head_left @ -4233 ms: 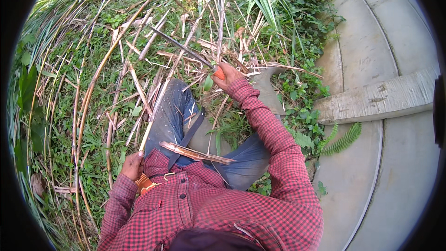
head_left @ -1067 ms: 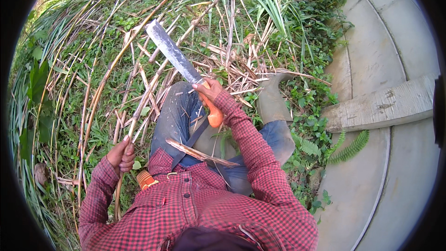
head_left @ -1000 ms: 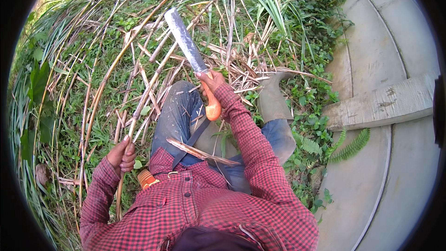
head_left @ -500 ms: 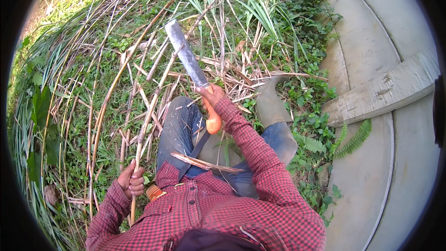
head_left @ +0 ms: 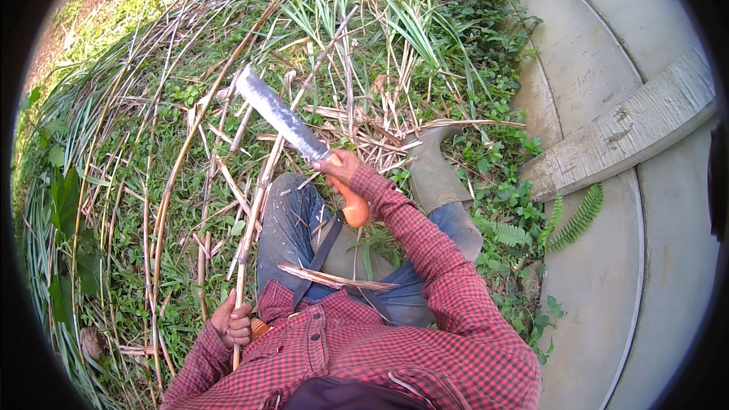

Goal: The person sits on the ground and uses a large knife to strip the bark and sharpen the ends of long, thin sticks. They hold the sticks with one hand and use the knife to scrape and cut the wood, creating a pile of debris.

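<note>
Stalk (head_left: 244, 252) seems under trimming: left hand (head_left: 231, 320) grips it, right hand (head_left: 343, 166) clasps the knife (head_left: 281, 118); another stroke would call for a steady left hold.

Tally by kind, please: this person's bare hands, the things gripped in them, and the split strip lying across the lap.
Left hand and right hand: 2
Orange-handled knife: 1
Long stalk: 1
Split strip: 1
Total: 5

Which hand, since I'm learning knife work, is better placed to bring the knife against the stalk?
Probably the right hand: it grips the knife, which overlaps the stalk in this view. The left hand is closed around the stalk.
</note>
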Available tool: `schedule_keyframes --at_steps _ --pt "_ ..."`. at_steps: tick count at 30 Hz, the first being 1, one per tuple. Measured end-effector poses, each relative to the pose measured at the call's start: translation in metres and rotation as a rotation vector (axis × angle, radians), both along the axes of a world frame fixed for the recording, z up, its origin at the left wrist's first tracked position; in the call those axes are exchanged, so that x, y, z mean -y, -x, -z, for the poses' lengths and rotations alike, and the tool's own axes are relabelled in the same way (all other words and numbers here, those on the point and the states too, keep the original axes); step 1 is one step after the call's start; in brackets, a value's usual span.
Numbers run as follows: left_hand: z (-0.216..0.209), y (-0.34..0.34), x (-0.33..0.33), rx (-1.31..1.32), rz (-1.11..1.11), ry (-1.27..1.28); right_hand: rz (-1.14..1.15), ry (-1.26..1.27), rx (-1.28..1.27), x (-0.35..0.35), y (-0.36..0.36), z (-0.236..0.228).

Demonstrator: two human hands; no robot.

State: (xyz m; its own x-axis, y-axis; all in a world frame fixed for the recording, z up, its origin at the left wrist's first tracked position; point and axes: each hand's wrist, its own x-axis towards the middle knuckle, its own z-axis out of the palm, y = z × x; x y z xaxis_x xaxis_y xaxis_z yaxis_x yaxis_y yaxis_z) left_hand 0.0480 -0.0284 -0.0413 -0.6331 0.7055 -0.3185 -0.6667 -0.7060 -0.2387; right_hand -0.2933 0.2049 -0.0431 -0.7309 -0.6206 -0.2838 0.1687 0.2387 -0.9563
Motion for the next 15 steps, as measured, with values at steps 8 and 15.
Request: schedule_keyframes --at_steps 8,15 --pt "0.025 -0.032 0.028 -0.111 0.418 0.957 -0.044 0.052 0.063 -0.004 -0.076 0.001" --pt "0.041 0.042 0.053 -0.581 0.39 1.764 0.32 0.074 0.118 -0.064 -0.074 0.006"
